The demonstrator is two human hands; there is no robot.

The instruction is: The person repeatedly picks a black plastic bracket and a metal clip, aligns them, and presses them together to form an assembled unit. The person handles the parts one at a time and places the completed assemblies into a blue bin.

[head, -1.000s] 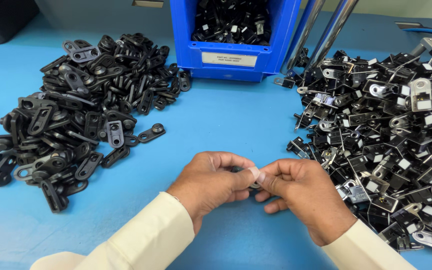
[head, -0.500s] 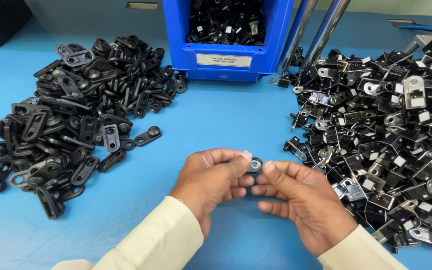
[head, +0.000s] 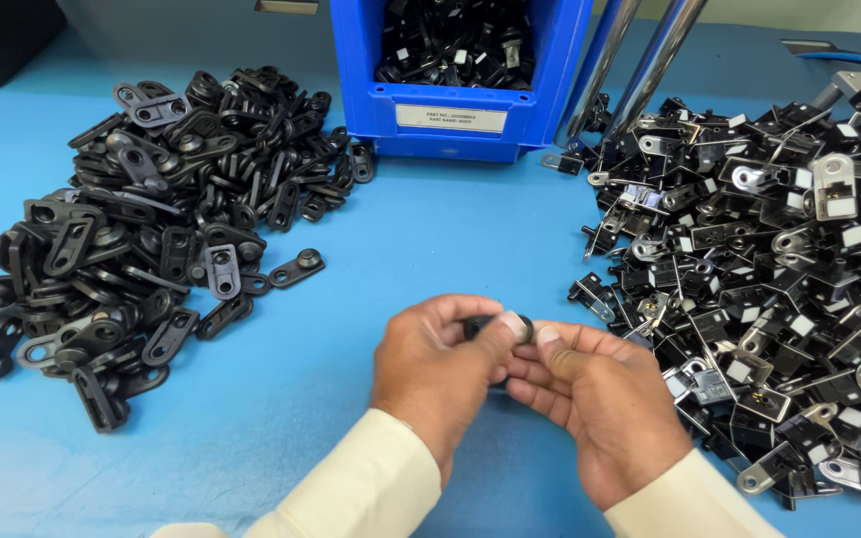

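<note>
Grip: both hands [head: 540, 394] pinch small black part [head: 480, 325] between thumbs.

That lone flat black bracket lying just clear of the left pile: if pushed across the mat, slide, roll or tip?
The lone black bracket lies flat on the blue mat, so it would probably slide rather than roll or tip. It looks like stiff moulded plastic, likely light. Its thin profile may make pinching it off the mat fiddly. The left pile beside it could snag it.

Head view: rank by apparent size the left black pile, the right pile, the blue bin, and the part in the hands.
1. Right pile, cut off by the frame edge.
2. Left black pile, close to it, so unsure.
3. Blue bin, top cropped.
4. Part held by both hands, mostly hidden.
</note>
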